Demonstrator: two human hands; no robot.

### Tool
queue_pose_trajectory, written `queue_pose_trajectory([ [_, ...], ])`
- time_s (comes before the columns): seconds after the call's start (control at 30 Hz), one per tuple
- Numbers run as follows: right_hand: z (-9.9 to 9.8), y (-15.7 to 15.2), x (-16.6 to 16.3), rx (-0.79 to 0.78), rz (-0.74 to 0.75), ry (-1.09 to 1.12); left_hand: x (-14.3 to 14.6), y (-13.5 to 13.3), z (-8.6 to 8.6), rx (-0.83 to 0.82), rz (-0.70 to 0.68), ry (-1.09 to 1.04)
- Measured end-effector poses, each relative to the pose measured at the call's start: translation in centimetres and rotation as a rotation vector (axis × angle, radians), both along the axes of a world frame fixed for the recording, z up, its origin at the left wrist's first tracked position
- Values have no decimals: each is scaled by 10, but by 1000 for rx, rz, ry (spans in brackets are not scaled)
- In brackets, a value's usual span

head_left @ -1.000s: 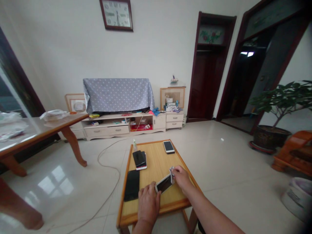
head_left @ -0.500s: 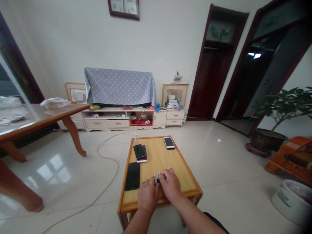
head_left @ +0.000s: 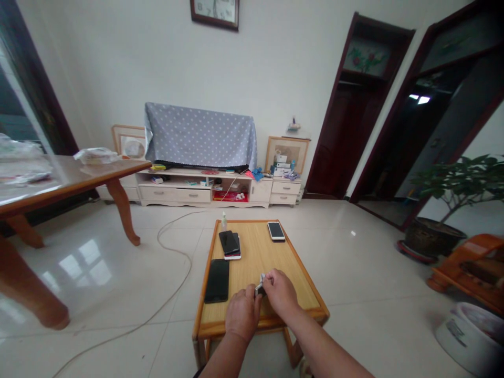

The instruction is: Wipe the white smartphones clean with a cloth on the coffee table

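Both hands are in close over the near end of the tabletop (head_left: 255,241), and there between them is the phone (head_left: 260,292), just a dark sliver and a pale edge showing! The left grip (head_left: 243,311) is closed on its left end; the right grip (head_left: 280,291) is pinched on what looks like a pale cloth (head_left: 263,277), right up against the phone. Does the phone rest on the wood? Can't tell, the fingers hide it.

Light and stiff, I'd judge, slick on the glass and unforgiving of a drop; the side edges are the place to hold, with no hard squeeze on the screen. The cloth should be soft, happy in a fingertip pinch.

Now the room: the near edge passes under the wrists, so mind that side! The black phone (head_left: 217,281) lies near the left knuckles; beyond it, the stack (head_left: 228,241) and bottle (head_left: 224,222) crowd the far-left corner. The white phone (head_left: 276,231) sits far right, with open wood stretching between it and the hands.
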State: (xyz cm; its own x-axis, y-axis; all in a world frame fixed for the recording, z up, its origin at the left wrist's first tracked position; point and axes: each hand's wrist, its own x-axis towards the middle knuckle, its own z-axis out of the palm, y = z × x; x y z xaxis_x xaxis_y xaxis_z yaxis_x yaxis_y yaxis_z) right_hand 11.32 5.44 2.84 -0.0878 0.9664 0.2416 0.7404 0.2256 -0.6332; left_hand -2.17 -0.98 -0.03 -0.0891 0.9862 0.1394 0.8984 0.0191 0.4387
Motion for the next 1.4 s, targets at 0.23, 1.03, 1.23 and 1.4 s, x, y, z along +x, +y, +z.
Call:
queue_pose_trajectory([
  [0.23, -5, 8, 0, -25, 1, 43, 0, 2, -4, 20, -8, 11],
  [1.03, -14, 50, 25, -7, -104, 306, 0, 6, -4, 4, 5, -24],
  [1.23, -26, 50, 17, -122, -122, 537, 1, 8, -8, 9, -8, -30],
  [1.4, -36, 61, 26, -333, -204, 738, 4, 11, -7, 12, -1, -28],
])
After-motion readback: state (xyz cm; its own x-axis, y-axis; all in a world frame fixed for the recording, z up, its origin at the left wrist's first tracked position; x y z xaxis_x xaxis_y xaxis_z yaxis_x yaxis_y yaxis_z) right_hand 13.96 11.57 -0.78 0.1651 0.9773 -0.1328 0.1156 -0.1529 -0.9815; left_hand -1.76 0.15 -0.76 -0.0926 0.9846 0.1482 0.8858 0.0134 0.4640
